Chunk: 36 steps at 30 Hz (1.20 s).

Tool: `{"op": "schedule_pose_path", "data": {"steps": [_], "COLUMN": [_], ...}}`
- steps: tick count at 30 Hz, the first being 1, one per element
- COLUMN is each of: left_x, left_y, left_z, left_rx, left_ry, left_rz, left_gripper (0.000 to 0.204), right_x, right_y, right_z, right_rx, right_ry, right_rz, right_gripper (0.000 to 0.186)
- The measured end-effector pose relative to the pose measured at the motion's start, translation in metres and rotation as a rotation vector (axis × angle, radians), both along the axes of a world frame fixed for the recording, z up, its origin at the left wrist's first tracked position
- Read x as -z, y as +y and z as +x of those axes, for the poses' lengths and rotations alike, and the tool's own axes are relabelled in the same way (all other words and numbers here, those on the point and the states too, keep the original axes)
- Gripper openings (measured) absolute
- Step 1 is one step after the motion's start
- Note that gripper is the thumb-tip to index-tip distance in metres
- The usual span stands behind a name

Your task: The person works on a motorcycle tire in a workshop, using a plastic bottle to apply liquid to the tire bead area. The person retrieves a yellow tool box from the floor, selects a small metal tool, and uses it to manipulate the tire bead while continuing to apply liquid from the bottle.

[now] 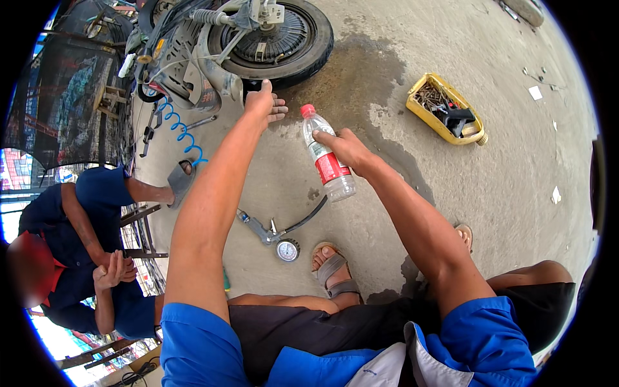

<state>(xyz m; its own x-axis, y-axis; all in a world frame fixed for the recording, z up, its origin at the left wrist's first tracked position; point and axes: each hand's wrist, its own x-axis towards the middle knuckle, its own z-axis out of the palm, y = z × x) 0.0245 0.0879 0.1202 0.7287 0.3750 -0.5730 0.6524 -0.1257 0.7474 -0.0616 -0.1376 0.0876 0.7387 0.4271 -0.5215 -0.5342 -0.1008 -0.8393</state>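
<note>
"Holding what, exactly?"

"A capped plastic bottle [320, 151]. The right hand [349, 151] is wrapped around its middle, thumb across the front. The left hand [260, 106] is unfolded, fingers loosely apart, with nothing seen in its grasp."

"Where is the bottle?"

"Between the two hands' sides of the view, just right of the left fingertips and apart from them. It is tilted, its red cap [308, 110] pointing away from the wearer."

"And the lettering?"

"The red-and-white label [332, 168] carries pale print. Nearer the wearer, a round gauge [288, 249] shows a white dial, its markings too small to read."

"Which edges bound the room for moving?"

"Beyond the left hand curves a black tyre [320, 59]; whether the thumb touches it cannot be told. Well to the right stands a yellow tray [433, 124] of small metal parts, a broad stretch of partly wet concrete [377, 97] separating it from the bottle. The gauge lies between the forearms, near a sandalled foot [335, 271]. Left of the left forearm [209, 206] are a blue coiled hose [184, 134] and a seated person [51, 213]."
</note>
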Motion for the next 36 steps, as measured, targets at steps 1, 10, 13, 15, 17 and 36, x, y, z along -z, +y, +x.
{"op": "schedule_pose_path", "data": {"steps": [1,10,13,15,17,36], "left_x": [0.0,-0.001,0.0,0.001,0.002,0.002], "left_y": [0.0,-0.001,-0.001,-0.001,-0.001,-0.001], "left_z": [0.0,-0.002,-0.003,-0.003,-0.003,-0.004], "left_rx": [0.002,0.002,0.003,0.004,0.006,-0.003], "left_ry": [-0.001,0.009,0.01,0.01,0.009,0.013], "left_rz": [0.0,0.005,0.002,-0.002,-0.007,-0.011], "left_gripper": [0.069,0.069,0.069,0.068,0.068,0.069], "right_x": [-0.001,0.015,0.013,0.015,0.015,0.002], "right_y": [0.0,0.002,0.002,0.001,0.0,-0.001], "right_z": [0.0,0.002,-0.001,0.0,0.0,-0.002], "right_rx": [0.0,-0.032,0.005,-0.015,-0.019,0.005], "right_ry": [0.001,0.038,0.035,0.043,0.047,0.04], "right_rz": [0.011,0.045,0.032,0.055,0.063,0.011], "right_gripper": [0.057,0.062,0.063,0.064,0.064,0.066]}}
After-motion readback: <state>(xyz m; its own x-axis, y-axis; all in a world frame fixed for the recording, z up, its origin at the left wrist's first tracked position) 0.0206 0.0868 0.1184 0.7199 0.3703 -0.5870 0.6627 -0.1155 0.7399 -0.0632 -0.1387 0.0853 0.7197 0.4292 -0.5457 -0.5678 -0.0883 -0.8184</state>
